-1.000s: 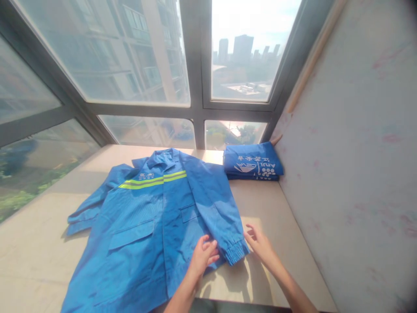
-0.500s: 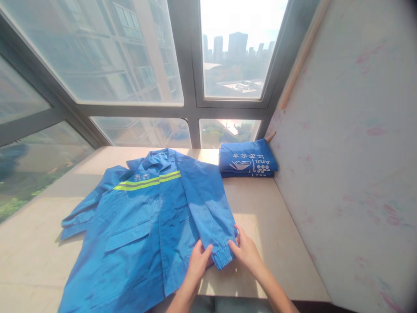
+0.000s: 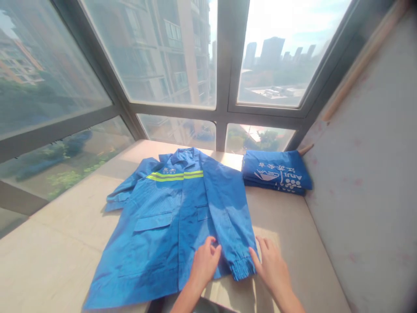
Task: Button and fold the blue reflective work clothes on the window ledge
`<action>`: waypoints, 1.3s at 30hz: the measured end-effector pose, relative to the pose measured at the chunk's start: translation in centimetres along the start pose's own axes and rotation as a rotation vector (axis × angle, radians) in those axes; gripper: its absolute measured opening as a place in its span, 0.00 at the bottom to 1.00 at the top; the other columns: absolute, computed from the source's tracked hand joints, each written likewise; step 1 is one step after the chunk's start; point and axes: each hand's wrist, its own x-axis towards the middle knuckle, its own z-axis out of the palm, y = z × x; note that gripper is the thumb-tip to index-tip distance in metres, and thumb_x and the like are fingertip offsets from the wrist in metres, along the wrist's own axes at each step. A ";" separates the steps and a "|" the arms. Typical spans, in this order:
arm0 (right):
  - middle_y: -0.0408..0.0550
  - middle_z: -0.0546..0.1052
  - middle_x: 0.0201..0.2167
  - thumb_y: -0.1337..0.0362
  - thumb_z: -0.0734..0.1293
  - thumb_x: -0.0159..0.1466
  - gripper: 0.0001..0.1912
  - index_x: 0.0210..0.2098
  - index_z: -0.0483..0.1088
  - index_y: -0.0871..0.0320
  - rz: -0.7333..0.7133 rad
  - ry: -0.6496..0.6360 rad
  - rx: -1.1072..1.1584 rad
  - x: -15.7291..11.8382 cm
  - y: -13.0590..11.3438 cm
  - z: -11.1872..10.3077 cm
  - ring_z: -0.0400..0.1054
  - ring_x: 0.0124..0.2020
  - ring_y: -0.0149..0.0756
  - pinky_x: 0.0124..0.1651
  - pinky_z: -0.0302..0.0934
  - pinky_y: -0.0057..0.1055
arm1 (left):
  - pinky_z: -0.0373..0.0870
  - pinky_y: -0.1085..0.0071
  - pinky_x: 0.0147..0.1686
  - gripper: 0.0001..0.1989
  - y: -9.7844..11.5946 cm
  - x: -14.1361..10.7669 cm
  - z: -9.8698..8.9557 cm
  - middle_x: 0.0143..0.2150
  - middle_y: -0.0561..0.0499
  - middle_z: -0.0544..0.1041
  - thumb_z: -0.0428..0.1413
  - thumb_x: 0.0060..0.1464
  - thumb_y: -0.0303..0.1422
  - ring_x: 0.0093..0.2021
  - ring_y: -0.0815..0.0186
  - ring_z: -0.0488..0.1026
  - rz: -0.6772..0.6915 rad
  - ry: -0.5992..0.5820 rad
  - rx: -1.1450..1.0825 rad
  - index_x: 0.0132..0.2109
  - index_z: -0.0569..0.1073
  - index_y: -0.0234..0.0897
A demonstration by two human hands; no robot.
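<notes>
A blue work jacket (image 3: 156,243) lies spread front up, with a yellow-green and grey stripe across its chest. One sleeve (image 3: 233,208) is laid down over the jacket's side, its gathered elastic cuff (image 3: 243,267) pointing towards me. My left hand (image 3: 206,261) rests on the jacket front just left of that sleeve, thumb and fingers slightly apart and holding nothing. On the cuff's other side, my right hand (image 3: 273,265) has its fingers spread, with the thumb at the cuff's edge. The other sleeve (image 3: 130,187) lies folded out to the left.
A folded stack of blue garments (image 3: 276,174) with white printing sits at the back right against the wall (image 3: 361,195). Windows (image 3: 172,52) enclose the far and left sides. The pale wooden surface (image 3: 61,248) ends in a front edge near my forearms.
Both hands have loosened from the cuff and moved slightly apart from it. The sleeve stays laid over the jacket's side. My view has turned to the left, so everything appears shifted right.
</notes>
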 end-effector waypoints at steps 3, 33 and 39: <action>0.57 0.74 0.55 0.60 0.58 0.70 0.20 0.57 0.70 0.57 -0.231 0.031 -0.002 2.5 -2.1 0.4 0.68 0.57 0.46 0.58 0.64 0.41 | 0.72 0.57 0.52 0.16 -0.1 0.0 -1.6 0.49 0.42 0.79 0.49 0.61 0.33 0.49 0.55 0.77 0.215 0.171 0.123 0.54 0.72 0.37; 0.57 0.71 0.57 0.58 0.59 0.70 0.17 0.54 0.71 0.55 -0.226 0.045 0.092 -1.3 -2.7 3.2 0.65 0.58 0.51 0.59 0.62 0.51 | 0.64 0.65 0.60 0.31 1.1 2.2 1.9 0.59 0.41 0.69 0.49 0.52 0.22 0.57 0.59 0.70 0.128 0.120 -0.210 0.64 0.66 0.38; 0.53 0.74 0.56 0.61 0.60 0.69 0.14 0.48 0.75 0.52 -0.330 0.028 0.044 -1.5 -4.7 3.6 0.65 0.60 0.52 0.59 0.63 0.51 | 0.67 0.62 0.58 0.32 -0.7 1.4 1.2 0.61 0.40 0.69 0.53 0.52 0.26 0.54 0.55 0.73 0.159 0.060 -0.137 0.66 0.66 0.38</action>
